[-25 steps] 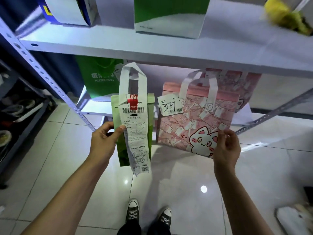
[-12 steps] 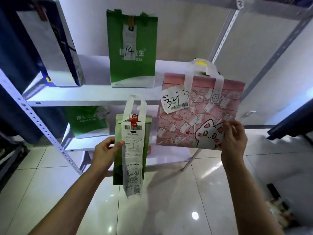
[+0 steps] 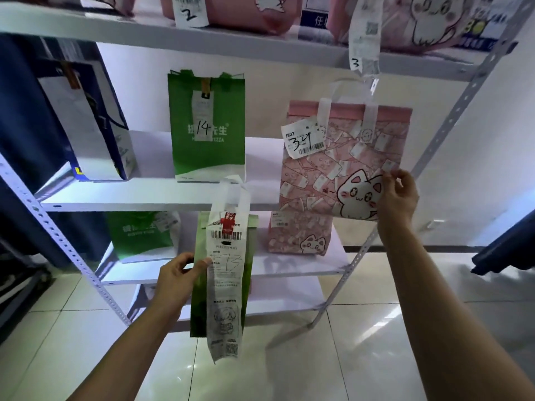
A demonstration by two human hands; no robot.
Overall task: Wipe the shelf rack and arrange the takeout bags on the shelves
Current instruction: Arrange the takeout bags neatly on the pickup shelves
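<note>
White metal shelf rack over tiled floor. My left hand pinches the narrow green bag at its side; my right hand pinches the pink cat bag at its lower corner. Both look light, soft fabric; I'd support the bases, the receipt flaps loose.

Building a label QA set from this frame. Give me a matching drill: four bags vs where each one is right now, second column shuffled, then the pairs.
Column 1
1. green bag marked 14
2. pink cat bag tagged 34
3. green bag with receipt marked 73
4. blue and white bag

Column 2
A. held up in the right hand, in front of the rack
B. standing at the left end of the middle shelf
C. gripped in the left hand, low, in front of the rack
D. standing mid-shelf on the middle shelf

Pairs: 1-D, 2-A, 3-C, 4-B
</note>
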